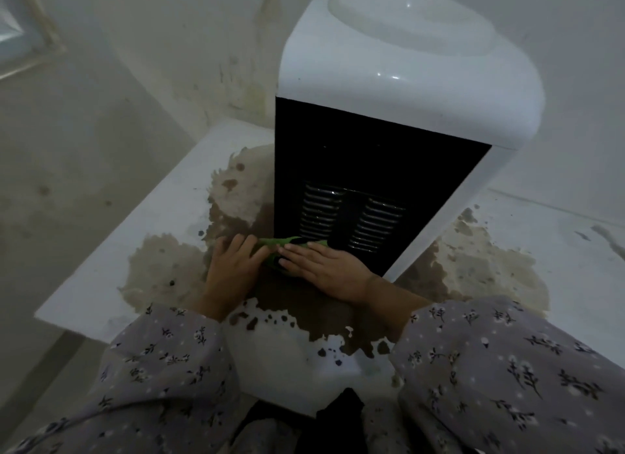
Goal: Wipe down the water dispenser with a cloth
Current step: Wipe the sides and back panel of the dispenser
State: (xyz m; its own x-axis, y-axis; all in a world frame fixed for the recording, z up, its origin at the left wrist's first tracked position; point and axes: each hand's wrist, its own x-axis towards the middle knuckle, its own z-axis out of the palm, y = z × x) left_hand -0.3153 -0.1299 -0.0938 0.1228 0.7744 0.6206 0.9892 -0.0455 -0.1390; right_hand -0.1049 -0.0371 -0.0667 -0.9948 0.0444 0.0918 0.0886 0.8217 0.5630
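Observation:
A white water dispenser (399, 78) with a black front panel and a ribbed drip grille (351, 217) stands on a white counter (159, 213). A small green cloth (275, 242) lies at the foot of the black panel. My right hand (324, 267) presses flat on the cloth, fingers pointing left. My left hand (233, 267) rests beside it on the counter, fingertips touching the cloth's left end. Most of the cloth is hidden under my hands.
The counter's white surface has peeled away in large brown patches (473, 261) around the dispenser's base. Stained walls close in behind and to the left. The counter's left edge (111, 250) drops off. My floral sleeves (507, 369) fill the lower view.

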